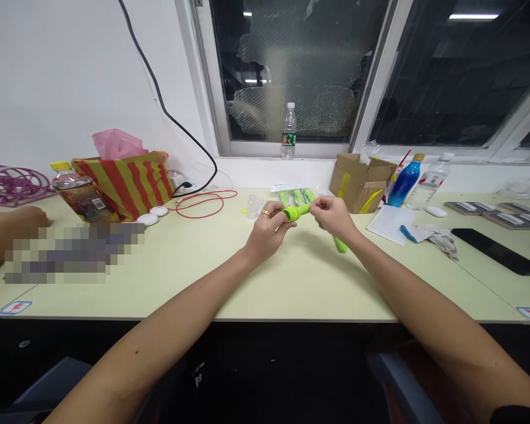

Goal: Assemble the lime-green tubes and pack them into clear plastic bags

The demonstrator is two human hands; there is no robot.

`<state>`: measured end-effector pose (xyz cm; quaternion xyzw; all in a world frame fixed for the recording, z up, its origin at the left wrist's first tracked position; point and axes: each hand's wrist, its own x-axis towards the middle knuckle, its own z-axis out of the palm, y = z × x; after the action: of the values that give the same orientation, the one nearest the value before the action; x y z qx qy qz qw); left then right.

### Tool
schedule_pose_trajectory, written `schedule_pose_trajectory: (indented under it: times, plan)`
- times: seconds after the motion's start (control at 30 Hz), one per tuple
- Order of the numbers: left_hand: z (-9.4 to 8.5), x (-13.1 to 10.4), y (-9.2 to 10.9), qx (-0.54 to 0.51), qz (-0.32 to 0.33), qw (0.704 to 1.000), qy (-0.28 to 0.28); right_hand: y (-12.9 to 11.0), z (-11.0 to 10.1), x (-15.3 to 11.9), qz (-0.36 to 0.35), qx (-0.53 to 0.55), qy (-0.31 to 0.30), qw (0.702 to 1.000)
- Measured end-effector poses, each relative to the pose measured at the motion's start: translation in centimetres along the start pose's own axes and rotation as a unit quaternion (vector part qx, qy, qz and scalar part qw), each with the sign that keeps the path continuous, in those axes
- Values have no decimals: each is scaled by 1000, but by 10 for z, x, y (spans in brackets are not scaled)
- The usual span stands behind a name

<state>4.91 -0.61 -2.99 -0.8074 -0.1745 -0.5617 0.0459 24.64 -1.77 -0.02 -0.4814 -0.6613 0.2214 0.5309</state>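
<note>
My left hand, with a ring on one finger, is closed round the open end of a bright green tube above the middle of the table. My right hand pinches at the tube's other end; its fingertips hide what exactly they grip. Another green piece lies on the table below my right wrist. Behind my hands are green packets in clear wrapping, and a small clear plastic item stands left of them.
A striped bag, a tea bottle and a red cable are on the left, near another person's hand. At right are a cardboard box, bottles, a cloth and a black phone-like slab.
</note>
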Motion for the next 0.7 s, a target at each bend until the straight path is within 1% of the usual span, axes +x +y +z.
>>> schedule_pose_trajectory:
  times: [0.07, 0.17, 0.23, 0.27, 0.3, 0.37, 0.4, 0.43, 0.47, 0.5, 0.57, 0.63, 0.7]
  plan:
    - [0, 1, 1, 3, -11, 1000, 7, -2, -1, 1, -33, 22, 2, 999]
    - [1, 0, 1, -4, -41, 999, 4, -8, -1, -2, -134, -11, -6, 991]
    - [2, 0, 1, -31, -71, 997, 1, -11, 0, -4, -183, -39, -41, 982]
    - [3, -1, 1, -53, -87, 995, -2, -11, 0, -6, -189, -36, -73, 979]
    - [3, -1, 2, -77, -104, 992, -8, -11, -1, -7, -179, -21, -114, 977]
    - [4, -2, 3, -130, -140, 981, -26, -8, 0, -9, -129, 27, -203, 970]
    - [4, -2, 4, -155, -158, 975, -36, -6, 0, -10, -100, 48, -238, 965]
    - [5, -2, 4, -175, -175, 968, -41, -4, 1, -11, -74, 62, -259, 961]
    - [5, -2, 5, -187, -192, 963, -42, -2, 3, -11, -54, 69, -262, 961]
    - [4, -1, 5, -189, -207, 959, -36, -1, 4, -12, -38, 69, -250, 965]
    - [3, -1, 5, -162, -226, 960, -16, 2, 8, -13, -20, 54, -205, 977]
    - [2, 0, 4, -121, -228, 966, -1, 3, 12, -14, -10, 31, -166, 986]
    - [0, 1, 3, -107, -222, 969, -3, 3, 16, -16, -7, 21, -151, 988]
